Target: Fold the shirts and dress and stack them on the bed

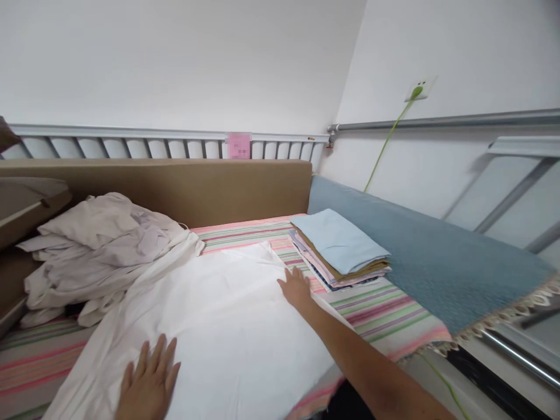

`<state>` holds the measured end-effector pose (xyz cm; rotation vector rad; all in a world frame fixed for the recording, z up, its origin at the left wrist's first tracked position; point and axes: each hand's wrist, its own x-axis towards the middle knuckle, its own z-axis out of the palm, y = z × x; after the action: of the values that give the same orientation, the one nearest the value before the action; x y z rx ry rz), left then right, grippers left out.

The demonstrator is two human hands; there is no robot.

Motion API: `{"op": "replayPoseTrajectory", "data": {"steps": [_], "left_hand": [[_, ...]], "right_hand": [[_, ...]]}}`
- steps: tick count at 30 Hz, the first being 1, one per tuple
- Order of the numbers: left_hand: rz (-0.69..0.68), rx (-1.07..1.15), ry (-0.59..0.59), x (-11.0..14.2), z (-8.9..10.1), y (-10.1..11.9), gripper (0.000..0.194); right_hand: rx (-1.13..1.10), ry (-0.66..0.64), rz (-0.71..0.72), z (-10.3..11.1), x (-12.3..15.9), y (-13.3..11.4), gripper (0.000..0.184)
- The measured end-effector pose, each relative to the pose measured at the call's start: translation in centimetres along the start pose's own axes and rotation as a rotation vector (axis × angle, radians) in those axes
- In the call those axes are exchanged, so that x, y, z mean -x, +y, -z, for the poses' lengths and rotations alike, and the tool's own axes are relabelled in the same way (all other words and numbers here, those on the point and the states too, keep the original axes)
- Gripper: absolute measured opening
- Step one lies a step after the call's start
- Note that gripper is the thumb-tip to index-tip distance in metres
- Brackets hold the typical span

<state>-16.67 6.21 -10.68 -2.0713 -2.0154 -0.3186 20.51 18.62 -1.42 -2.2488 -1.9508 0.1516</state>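
A white cloth [227,315] lies spread flat over a striped mattress [385,309]. My left hand [151,382] rests flat on the cloth's near left part, fingers stretched out and open. My right hand [295,287] reaches across and lies flat on the cloth's far right edge, fingers open. Just beyond my right hand sits a stack of folded cloths [339,248] with a light blue one on top.
A heap of crumpled pale cloths [100,251] lies at the left. A brown padded board [175,186] runs along the back. A blue-grey blanket [429,256] hangs over the right rail. A green cable [387,140] runs to a wall socket.
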Motion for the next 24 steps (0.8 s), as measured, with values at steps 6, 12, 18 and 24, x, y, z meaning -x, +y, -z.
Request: {"op": "replayPoseTrajectory", "data": {"steps": [6,12,18,24], "left_hand": [[-0.029,-0.018,0.042,0.1,-0.6,-0.3,0.05],[-0.009,-0.041,0.029,0.1,-0.1,0.0,0.048],[-0.004,-0.046,-0.057,0.2,1.6,0.6,0.047],[0.034,-0.033,-0.198,-1.1,4.8,1.1,0.044]], "right_hand": [[-0.123,-0.124,0.8,-2.6,4.8,-1.5,0.049],[0.08,0.055,0.07,-0.8,-0.1,2.9,0.044],[0.066,0.058,0.615,-4.9,0.8,0.4,0.045],[0.191,0.248,0.259,-7.3,-3.1,2.9,0.051]]}}
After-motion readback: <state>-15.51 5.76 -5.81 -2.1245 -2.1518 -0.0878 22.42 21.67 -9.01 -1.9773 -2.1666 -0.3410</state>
